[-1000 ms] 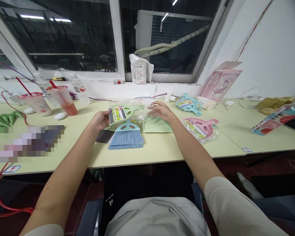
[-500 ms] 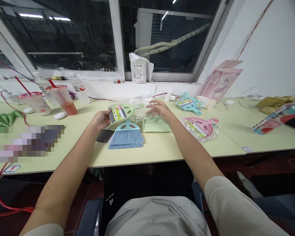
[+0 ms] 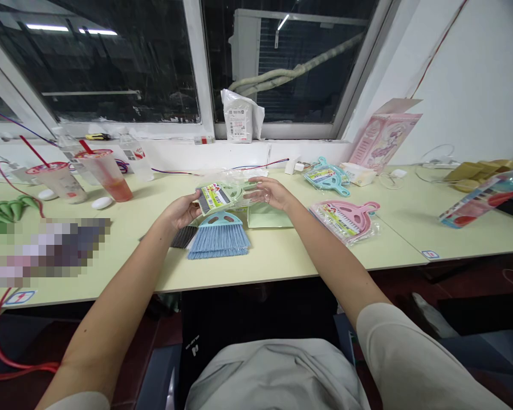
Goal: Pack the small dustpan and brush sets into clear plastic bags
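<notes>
Two hands above the desk (image 3: 282, 256): left hand (image 3: 180, 209) pinches the light, stiff plastic mint dustpan (image 3: 235, 193) by its end, slippery clear bag (image 3: 243, 174) around it, best gripped at the rim; right hand (image 3: 270, 192) open, just beside.

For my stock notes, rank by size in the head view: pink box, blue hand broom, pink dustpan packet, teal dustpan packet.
Pink box largest.
Blue hand broom and pink dustpan packet next, too alike to rank.
Teal dustpan packet smallest, though it lies farther from the camera.
</notes>
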`<state>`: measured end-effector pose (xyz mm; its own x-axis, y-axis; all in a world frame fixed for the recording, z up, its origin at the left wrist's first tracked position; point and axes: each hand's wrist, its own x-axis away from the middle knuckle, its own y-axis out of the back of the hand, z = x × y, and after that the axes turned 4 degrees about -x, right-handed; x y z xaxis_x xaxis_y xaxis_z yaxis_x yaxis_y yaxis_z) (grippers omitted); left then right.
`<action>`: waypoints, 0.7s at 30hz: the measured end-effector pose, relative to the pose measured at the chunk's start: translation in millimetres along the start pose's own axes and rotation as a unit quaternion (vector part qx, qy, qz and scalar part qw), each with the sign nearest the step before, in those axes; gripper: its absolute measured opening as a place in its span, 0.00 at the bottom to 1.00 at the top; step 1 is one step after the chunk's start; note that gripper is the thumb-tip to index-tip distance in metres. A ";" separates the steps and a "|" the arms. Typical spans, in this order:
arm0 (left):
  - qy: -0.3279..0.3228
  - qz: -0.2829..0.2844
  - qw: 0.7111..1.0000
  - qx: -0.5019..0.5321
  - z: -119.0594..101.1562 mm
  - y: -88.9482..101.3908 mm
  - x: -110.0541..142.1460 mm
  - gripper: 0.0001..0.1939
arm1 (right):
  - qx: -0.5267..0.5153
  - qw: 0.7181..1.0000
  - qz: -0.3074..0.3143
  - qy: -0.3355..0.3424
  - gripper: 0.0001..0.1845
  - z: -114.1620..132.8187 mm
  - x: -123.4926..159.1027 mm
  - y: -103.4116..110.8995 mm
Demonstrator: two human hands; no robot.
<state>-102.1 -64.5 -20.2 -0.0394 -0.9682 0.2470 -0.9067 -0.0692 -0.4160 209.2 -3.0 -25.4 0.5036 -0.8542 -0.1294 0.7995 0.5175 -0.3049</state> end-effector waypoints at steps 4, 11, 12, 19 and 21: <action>-0.006 0.015 1.000 -0.018 2.6 -3.7 2.1 0.16 | -0.011 0.999 -0.031 0.006 0.11 -2.4 -1.7 -1.8; -0.006 0.033 0.999 -0.005 3.3 -2.8 1.0 0.17 | -0.013 0.999 -0.041 0.013 0.08 -3.9 -3.8 -0.9; -0.012 0.037 0.999 -0.002 2.8 -1.9 0.7 0.16 | -0.013 0.999 -0.045 0.015 0.08 -3.9 -4.1 -1.1; -0.014 0.056 0.998 0.010 2.2 -3.3 5.2 0.15 | -0.018 0.998 -0.058 0.030 0.07 -6.2 -6.7 -0.6; -0.008 0.057 0.998 0.018 3.0 -4.9 6.5 0.16 | -0.016 0.998 -0.060 0.027 0.07 -6.7 -7.0 -0.4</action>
<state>-96.7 -71.2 -19.2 -0.1344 -0.9742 0.1814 -0.8811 0.0337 -0.4718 203.2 2.4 -30.7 0.3866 -0.9115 -0.1407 0.8412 0.4110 -0.3513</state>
